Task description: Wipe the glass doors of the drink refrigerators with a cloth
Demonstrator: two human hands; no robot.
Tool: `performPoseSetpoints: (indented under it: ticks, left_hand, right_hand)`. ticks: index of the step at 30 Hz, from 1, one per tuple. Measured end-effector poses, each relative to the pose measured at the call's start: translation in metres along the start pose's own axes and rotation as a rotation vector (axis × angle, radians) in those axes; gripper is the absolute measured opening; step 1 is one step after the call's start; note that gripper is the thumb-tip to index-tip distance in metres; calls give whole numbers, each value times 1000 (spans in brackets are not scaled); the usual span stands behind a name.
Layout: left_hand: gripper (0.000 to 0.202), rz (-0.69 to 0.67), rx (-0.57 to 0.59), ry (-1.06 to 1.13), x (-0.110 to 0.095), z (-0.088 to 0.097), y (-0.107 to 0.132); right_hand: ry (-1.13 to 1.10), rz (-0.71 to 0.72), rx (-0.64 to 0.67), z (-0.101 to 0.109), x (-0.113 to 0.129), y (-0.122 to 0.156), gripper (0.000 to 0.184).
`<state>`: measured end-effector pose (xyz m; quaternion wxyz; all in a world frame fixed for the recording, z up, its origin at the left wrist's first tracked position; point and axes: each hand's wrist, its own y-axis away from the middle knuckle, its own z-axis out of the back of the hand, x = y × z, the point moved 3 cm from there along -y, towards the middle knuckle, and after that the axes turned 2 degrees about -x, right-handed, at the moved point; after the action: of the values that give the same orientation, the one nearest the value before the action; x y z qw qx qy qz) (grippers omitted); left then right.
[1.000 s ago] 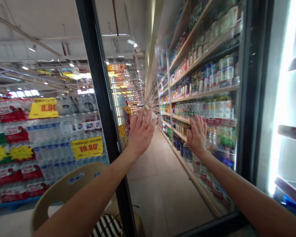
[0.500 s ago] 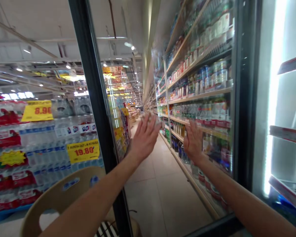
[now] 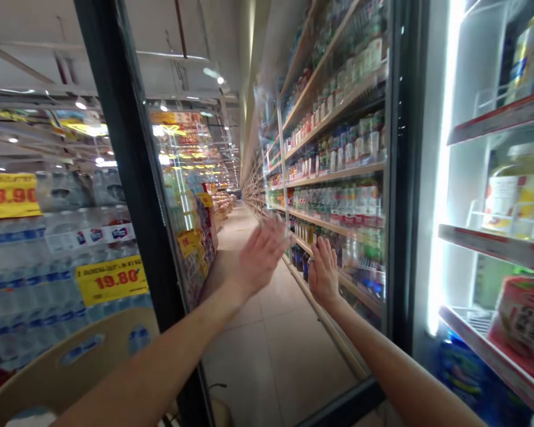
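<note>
A fridge's glass door with a black frame (image 3: 120, 172) stands in front of me, swung open. My left hand (image 3: 262, 255) is pressed to the glass with a pale, crumpled cloth (image 3: 276, 226) under its fingers; both are smeared by motion, and most of the cloth is hidden. To its right, my right hand (image 3: 324, 273) lies against the pane with fingers stretched out, holding nothing. Through and in the glass show drink shelves (image 3: 338, 172) and the tiled floor (image 3: 249, 332).
Right of the door is the lit fridge, with wire shelves (image 3: 493, 237), drink bottles (image 3: 511, 190) and a red pack (image 3: 525, 323). On the left stand stacked water bottles (image 3: 31, 279) with a yellow price sign (image 3: 111, 280) and a beige basket-like rim (image 3: 111, 332).
The view has turned right, so more of the lit fridge shows. My left hand has shifted slightly down on the glass. My right hand stays spread, now lower and closer to the left.
</note>
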<state>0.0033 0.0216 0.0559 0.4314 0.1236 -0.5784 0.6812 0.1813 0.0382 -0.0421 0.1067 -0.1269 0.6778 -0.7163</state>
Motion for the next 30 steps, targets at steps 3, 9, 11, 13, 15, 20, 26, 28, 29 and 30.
performPoseSetpoints:
  ticks: [3, 9, 11, 13, 15, 20, 26, 28, 29, 30]
  left_hand:
    - [41, -336, 118, 112, -41, -12, 35]
    - [44, -38, -3, 6, -2, -4, -5]
    - [47, 58, -57, -8, 9, -2, -20]
    - [52, 56, -65, 14, 5, -3, -19]
    - [59, 83, -60, 25, -3, -2, -3]
    - [81, 312, 2, 25, -8, 13, 53]
    - [78, 338, 58, 51, -8, 21, 84]
    - [75, 339, 61, 64, -8, 20, 86]
    - [74, 341, 55, 66, -8, 19, 86]
    - [74, 344, 45, 65, -8, 18, 86]
  right_hand:
    - [0, 20, 25, 1, -2, 7, 64]
    - [-65, 44, 8, 12, -5, 7, 62]
    - [-145, 25, -32, 18, 5, -4, 60]
    - [-257, 29, -72, 21, 24, -21, 59]
    - [-349, 85, -60, 18, 52, -37, 57]
    - [-191, 149, 48, -6, 93, -51, 45]
    - [42, 134, 21, 8, -21, -65, 41]
    - [96, -95, -145, 20, -65, -73, 44]
    - [108, -179, -208, 23, -75, -74, 46]
    - [107, -224, -244, 25, -75, -72, 47]
